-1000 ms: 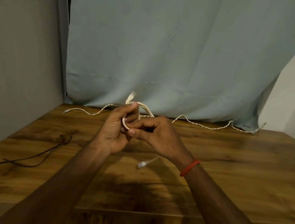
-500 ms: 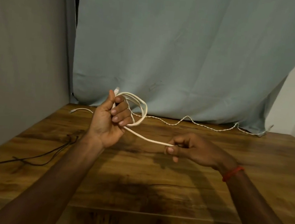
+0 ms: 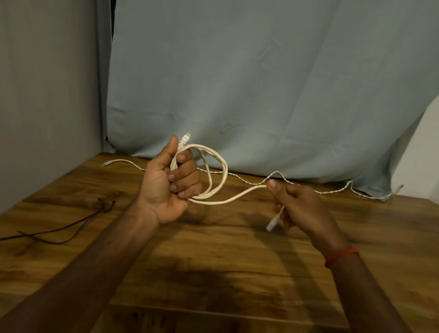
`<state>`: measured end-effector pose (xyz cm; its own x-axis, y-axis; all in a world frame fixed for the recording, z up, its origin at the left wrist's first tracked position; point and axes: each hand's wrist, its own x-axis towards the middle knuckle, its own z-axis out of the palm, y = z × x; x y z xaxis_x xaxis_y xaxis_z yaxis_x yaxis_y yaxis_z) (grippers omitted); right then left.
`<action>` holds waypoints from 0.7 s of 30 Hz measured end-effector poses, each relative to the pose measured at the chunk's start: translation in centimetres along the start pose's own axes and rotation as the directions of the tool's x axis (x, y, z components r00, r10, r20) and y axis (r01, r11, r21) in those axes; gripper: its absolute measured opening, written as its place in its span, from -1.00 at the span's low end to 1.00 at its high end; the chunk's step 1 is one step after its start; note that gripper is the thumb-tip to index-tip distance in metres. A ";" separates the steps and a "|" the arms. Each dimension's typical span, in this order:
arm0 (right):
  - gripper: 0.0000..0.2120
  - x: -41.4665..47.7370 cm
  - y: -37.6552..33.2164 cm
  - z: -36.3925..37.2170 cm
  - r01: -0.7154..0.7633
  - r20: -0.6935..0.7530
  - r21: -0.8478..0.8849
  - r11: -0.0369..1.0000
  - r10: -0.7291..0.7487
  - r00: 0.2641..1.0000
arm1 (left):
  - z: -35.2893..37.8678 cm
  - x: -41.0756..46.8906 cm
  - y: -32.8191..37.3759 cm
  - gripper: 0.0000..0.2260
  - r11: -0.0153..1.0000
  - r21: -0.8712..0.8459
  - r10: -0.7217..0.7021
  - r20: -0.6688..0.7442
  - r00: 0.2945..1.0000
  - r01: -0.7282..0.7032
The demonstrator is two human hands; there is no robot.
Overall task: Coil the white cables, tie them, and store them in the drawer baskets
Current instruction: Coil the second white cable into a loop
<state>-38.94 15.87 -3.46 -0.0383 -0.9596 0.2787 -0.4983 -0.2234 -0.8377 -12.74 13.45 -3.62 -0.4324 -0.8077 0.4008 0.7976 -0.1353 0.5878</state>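
Observation:
My left hand (image 3: 170, 185) grips a white cable (image 3: 221, 166) wound into a few loops, held above the wooden table (image 3: 202, 260). One connector (image 3: 186, 136) sticks up past my thumb. From the coil a free length runs right to my right hand (image 3: 299, 209), which pinches it near its end. The other connector (image 3: 272, 223) hangs below those fingers. A second white cable (image 3: 319, 190), twisted and uncoiled, lies along the table's back edge.
Thin black ties (image 3: 49, 232) lie on the table at the left. A pale blue cloth (image 3: 249, 87) hangs behind the table and a grey wall closes the left side. No drawer or basket is in view.
My hands, close together on the coil a second ago, have drawn apart. My right hand moved right along the free end, which now spans between the hands.

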 end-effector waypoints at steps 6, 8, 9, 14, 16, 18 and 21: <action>-0.91 0.7 -0.1 -0.2 0.168 -0.310 0.388 0.906 -0.044 0.950 | -0.1 -0.4 -0.1 -0.53 1.000 0.023 -0.019 0.015 1.000 0.019; -0.78 0.6 -0.8 0.2 0.227 -0.354 0.429 0.874 -0.068 0.933 | -0.1 -0.4 -0.3 -0.50 0.998 0.034 -0.054 0.034 0.998 0.053; -0.69 0.4 -1.3 0.5 0.260 -0.357 0.468 0.845 -0.089 0.930 | -0.1 -0.3 -0.4 -0.49 0.997 0.040 -0.071 0.037 0.997 0.069; -0.62 -0.3 -4.4 2.0 0.383 -0.303 0.634 0.672 -0.239 0.922 | -0.1 -0.3 -1.0 -0.42 0.986 0.078 -0.148 0.004 0.989 0.147; -0.69 -0.1 -5.2 2.8 0.445 -0.259 0.547 0.709 -0.362 0.895 | -0.1 -0.4 -1.1 -0.38 0.973 0.109 -0.206 0.002 0.979 0.204; -0.74 0.0 -6.0 3.6 0.500 -0.164 0.429 0.752 -0.480 0.862 | 0.2 -0.5 -1.2 -0.33 0.954 0.159 -0.256 -0.019 0.966 0.256; -0.75 -0.1 -6.7 4.4 0.545 -0.001 0.337 0.768 -0.579 0.816 | 0.4 -0.7 -1.2 -0.25 0.916 0.250 -0.300 -0.087 0.950 0.313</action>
<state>-31.84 16.74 0.07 0.2565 -0.6531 0.7125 -0.1111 -0.7522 -0.6495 -13.58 14.39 -4.25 -0.6134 -0.7768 0.1427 0.4907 -0.2332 0.8395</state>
